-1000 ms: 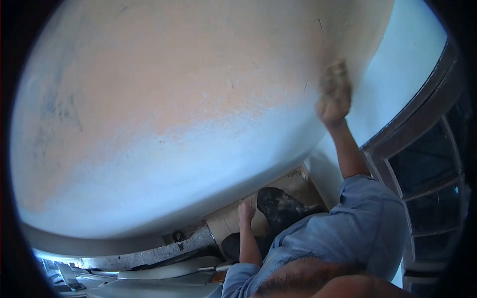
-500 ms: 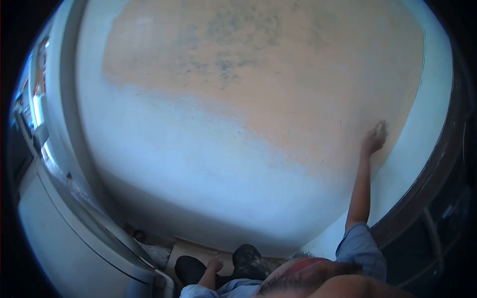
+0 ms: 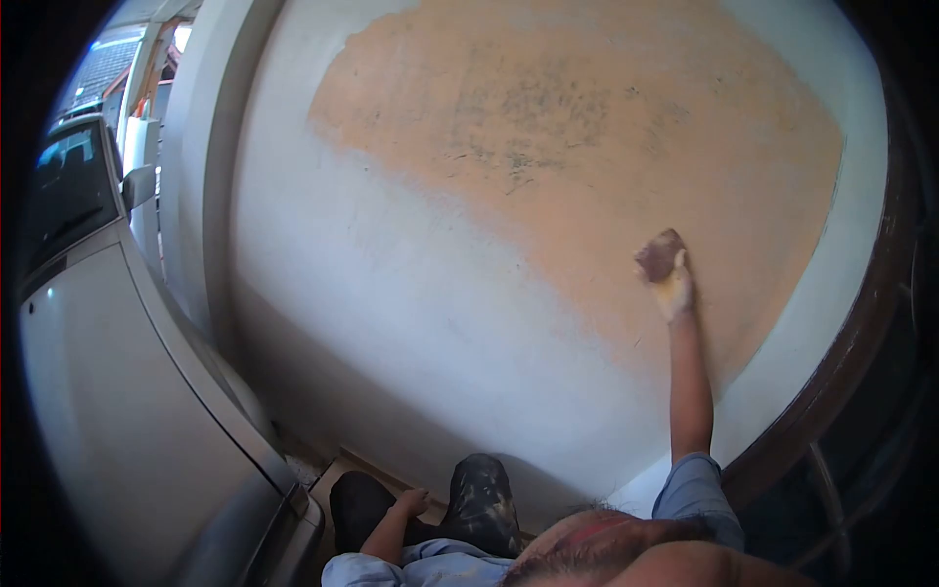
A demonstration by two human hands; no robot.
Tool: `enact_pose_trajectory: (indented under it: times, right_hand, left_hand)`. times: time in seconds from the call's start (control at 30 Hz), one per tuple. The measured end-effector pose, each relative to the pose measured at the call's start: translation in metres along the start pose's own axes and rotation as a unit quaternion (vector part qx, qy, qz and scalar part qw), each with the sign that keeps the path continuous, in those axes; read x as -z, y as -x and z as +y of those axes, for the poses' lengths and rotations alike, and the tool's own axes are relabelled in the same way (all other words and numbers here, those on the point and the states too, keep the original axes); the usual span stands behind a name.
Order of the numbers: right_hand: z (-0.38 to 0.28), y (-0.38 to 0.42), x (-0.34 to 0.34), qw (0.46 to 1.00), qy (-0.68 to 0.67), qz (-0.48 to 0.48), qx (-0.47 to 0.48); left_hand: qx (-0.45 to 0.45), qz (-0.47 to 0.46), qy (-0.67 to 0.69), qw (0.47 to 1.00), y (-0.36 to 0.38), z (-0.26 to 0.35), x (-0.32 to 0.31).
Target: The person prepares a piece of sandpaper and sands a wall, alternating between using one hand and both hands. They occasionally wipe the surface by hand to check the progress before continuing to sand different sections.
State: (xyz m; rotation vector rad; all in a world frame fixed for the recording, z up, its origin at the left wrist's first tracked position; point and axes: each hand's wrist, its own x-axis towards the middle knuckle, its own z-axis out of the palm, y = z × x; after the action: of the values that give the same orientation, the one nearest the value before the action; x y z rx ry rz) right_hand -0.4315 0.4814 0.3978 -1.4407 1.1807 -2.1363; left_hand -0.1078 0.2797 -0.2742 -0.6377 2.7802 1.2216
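My right hand (image 3: pixel 675 293) is raised against the wall (image 3: pixel 411 264), its fingers closed around a reddish-brown piece of sandpaper (image 3: pixel 661 255). The sandpaper lies over the lower part of a large orange patch (image 3: pixel 724 157) on the otherwise whitish wall. Pale dust shows on the palm and wrist of this hand. Low in the view, my left hand (image 3: pixel 413 502) rests by my dark, paint-spotted trousers (image 3: pixel 484 499). Its fingers look curled in, and nothing can be seen in them.
A silver car (image 3: pixel 127 391) stands close on the left, with its side mirror (image 3: pixel 138 186) toward a white pillar (image 3: pixel 220 147). Dark marks and small cracks (image 3: pixel 518 166) show in the orange patch. A dark brown frame (image 3: pixel 831 362) borders the wall on the right.
My right hand has swept left across the orange patch, away from its right edge, and the sandpaper now shows plainly. The view has shifted, bringing more of the car in.
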Motion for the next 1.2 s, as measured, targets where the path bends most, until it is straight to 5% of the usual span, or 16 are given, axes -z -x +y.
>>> enact_pose_trajectory:
  times: [0.1, 0.23, 0.37, 0.43, 0.57, 0.67, 0.77, 0.97, 1.03, 1.1, 1.2]
  right_hand:
    - [-0.023, 0.014, 0.035, 0.996, 0.003, 0.067, 0.060]
    - [-0.062, 0.050, 0.084, 0.968, 0.114, 0.157, 0.158]
    - [-0.088, 0.077, 0.169, 0.947, 0.148, 0.165, 0.231]
    - [-0.100, 0.093, 0.156, 0.855, 0.195, 0.406, 0.258]
    - [-0.113, 0.121, 0.167, 0.688, 0.402, 0.515, 0.318]
    - [-0.094, 0.141, 0.111, 0.651, 0.412, 0.505, 0.390]
    - [-0.074, 0.153, 0.056, 0.667, 0.394, 0.490, 0.401]
    - [-0.042, 0.172, 0.091, 0.670, 0.463, 0.458, 0.357]
    - [-0.026, 0.174, 0.073, 0.702, 0.453, 0.422, 0.351]
    - [-0.003, 0.179, 0.065, 0.806, 0.334, 0.398, 0.283]
    - [0.069, 0.205, 0.077, 0.862, 0.333, 0.312, 0.220]
  left_hand:
    - [0.009, 0.037, 0.038, 0.999, 0.012, 0.011, 0.006]
    - [0.011, -0.067, -0.076, 0.995, 0.014, -0.007, 0.000]
    - [-0.017, 0.014, -0.081, 0.996, 0.002, -0.001, 0.003]
    - [0.011, 0.086, -0.013, 0.996, -0.001, 0.008, 0.003]
    - [-0.007, 0.060, -0.020, 0.998, 0.047, 0.094, 0.059]
    - [-0.021, 0.057, 0.007, 0.998, 0.053, 0.112, 0.063]
    - [-0.022, 0.035, 0.018, 0.999, 0.048, 0.097, 0.050]
    - [0.017, -0.089, -0.062, 0.994, -0.003, 0.010, -0.015]
    - [0.025, -0.044, -0.007, 0.999, 0.000, 0.016, -0.007]
    - [0.044, -0.068, -0.013, 0.997, 0.018, 0.032, 0.018]
    - [0.056, -0.112, -0.036, 0.991, 0.018, 0.030, 0.016]
